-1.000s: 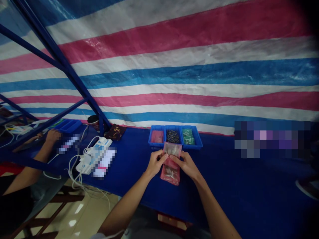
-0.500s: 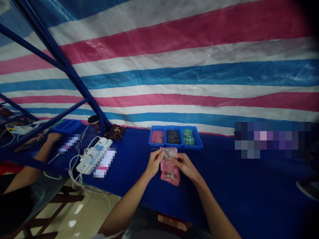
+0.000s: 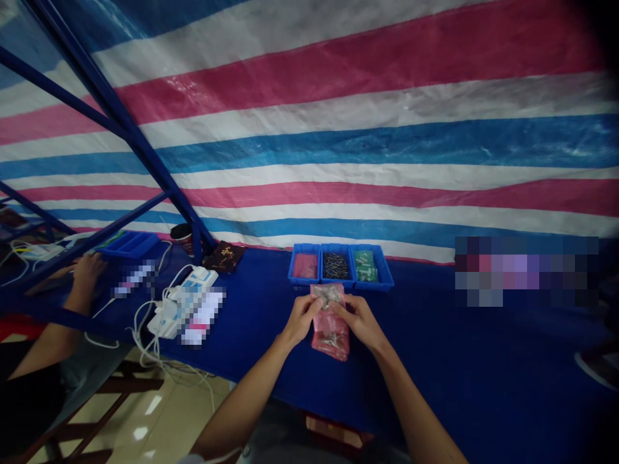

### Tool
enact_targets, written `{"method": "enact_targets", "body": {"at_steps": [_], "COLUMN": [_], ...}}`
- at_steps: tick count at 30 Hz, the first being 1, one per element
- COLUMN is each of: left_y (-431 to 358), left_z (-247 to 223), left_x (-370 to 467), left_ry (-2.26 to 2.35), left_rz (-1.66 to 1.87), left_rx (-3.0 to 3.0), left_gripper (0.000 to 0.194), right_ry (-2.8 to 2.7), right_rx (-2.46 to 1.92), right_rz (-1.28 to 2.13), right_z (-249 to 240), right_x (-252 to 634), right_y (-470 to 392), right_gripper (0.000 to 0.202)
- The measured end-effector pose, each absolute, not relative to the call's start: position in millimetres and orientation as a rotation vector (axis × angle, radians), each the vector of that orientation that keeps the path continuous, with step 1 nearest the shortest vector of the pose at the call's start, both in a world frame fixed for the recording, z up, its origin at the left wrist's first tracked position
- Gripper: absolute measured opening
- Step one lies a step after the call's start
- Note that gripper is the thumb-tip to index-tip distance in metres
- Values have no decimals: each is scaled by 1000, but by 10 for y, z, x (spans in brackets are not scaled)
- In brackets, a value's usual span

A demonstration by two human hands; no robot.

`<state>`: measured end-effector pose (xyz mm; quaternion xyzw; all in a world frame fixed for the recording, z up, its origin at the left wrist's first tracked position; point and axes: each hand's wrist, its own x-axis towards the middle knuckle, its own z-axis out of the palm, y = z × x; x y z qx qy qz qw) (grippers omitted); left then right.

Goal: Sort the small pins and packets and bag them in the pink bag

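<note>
"So where do I have the plastic bag (image 3: 329,291)?"

"Over the tabletop (image 3: 449,367), near the blue bins (image 3: 305,281), by some pink bags (image 3: 330,346); I can't tell whether it touches them. The left hand (image 3: 300,317) and right hand (image 3: 362,322) both grasp it, fingers at the sides, thumbs on its face."

"How will it handle?"

"Light, limp and slippery, I'd judge; its small contents look hard enough to poke through. I'd pinch both side edges near the top, gently."
</note>
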<state>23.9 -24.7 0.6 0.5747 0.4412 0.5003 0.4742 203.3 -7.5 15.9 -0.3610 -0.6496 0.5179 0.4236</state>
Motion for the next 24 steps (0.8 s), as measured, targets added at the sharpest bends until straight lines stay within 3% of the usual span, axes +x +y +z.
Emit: {"method": "enact_targets", "body": {"at_steps": [24], "left_y": [-235], "left_z": [-50], "left_x": [230], "left_ry": [1137], "left_rz": [1199], "left_rx": [1500], "left_gripper": [51], "right_ry": [-1580], "right_rx": [-849], "right_rz": [1420], "right_z": [157], "right_x": [2057], "right_y": [-64], "right_gripper": [36]}}
